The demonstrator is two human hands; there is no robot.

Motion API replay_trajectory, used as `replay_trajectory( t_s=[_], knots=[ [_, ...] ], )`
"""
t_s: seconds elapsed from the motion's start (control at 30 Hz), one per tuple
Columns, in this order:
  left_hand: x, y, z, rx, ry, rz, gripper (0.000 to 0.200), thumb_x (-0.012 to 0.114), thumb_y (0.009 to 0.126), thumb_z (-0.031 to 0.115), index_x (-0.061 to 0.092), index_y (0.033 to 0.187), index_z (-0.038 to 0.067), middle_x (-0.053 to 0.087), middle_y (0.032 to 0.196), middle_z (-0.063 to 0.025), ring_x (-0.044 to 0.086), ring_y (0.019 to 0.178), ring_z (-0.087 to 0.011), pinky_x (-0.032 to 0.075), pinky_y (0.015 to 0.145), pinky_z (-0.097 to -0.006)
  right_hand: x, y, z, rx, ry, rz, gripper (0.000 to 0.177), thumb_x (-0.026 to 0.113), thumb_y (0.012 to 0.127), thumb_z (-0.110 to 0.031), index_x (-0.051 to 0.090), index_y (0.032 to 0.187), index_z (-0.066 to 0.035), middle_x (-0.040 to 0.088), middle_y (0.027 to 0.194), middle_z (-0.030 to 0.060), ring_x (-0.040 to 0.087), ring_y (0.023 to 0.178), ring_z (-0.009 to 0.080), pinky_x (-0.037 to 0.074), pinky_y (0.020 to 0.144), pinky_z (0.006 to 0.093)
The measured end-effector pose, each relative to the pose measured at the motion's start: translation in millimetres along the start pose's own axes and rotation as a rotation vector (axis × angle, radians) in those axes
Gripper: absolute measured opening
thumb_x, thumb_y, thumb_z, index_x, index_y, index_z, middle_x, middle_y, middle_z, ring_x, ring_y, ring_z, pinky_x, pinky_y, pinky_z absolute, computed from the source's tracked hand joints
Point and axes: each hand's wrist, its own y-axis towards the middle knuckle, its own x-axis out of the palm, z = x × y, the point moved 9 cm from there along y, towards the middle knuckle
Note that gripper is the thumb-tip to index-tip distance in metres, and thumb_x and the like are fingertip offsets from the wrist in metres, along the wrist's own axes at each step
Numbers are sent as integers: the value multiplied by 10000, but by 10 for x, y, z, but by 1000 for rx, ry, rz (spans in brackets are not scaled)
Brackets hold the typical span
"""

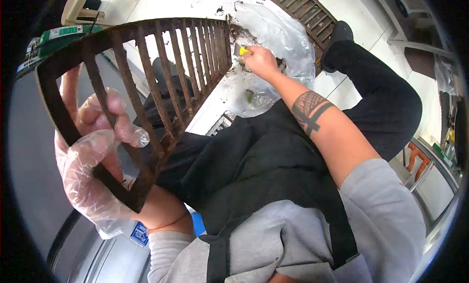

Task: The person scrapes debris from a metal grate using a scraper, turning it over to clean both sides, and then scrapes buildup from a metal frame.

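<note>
My left hand (88, 170), in a clear plastic glove, is wrapped round the near end of a rusty, slatted metal grate (129, 78), its fingers reaching through the gaps. The grate is tilted up on the left, and its far end is down by the floor. In my bare right hand (262, 63) is a scraper (243, 50) with a yellow handle, its blade close to the grate's far end. Dark flaky debris (238, 33) lies around that end, partly on a crumpled clear plastic sheet (281, 31).
A second rusty grate (309, 12) lies beyond the plastic sheet, near my right foot (341, 33). Beige chair legs (73, 9) stand at the upper left, with a green box (61, 34) below. White tiles (376, 31) cover the floor.
</note>
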Motion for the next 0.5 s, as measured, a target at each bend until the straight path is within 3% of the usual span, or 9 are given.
replay_trajectory(
  t_s=[0.13, 0.2, 0.37, 0.5],
  knots=[
    [156, 41, -61, 26, -13, 33, 964, 669, 792, 95, 230, 1635, -64, 625, 1060, -202, 598, 774, -194, 521, 691, -296, 157, -9, 126, 48, -93, -112, 368, 597, 849, -322, 783, 985, -35, 742, 1020, 279, 719, 1009, 450, 563, 929, 512],
    [175, 86, -156, -12, -54, -22, 919, 673, 847, 154, 249, 1649, 3, 597, 1140, -189, 607, 873, -193, 512, 741, -305, 272, -83, 391, 211, -40, -172, 388, 594, 866, -340, 779, 956, -10, 734, 1051, 293, 711, 1028, 462, 555, 928, 523],
    [119, 220, -476, -99, -319, -25, 689, 594, 918, 95, 363, 1567, 78, 565, 1188, -209, 591, 873, -227, 524, 753, -346, 462, -272, 746, 228, -29, -158, 391, 607, 916, -354, 770, 999, -8, 727, 1075, 299, 699, 1052, 467, 540, 935, 536],
    [33, 331, -671, -142, -300, 128, 659, 599, 945, 109, 379, 1565, 80, 579, 1169, -210, 585, 857, -232, 501, 738, -346, 501, -296, 856, 262, -48, -133, 375, 638, 955, -363, 759, 1070, -27, 743, 1004, 264, 713, 1007, 445, 553, 895, 521]
  ],
)
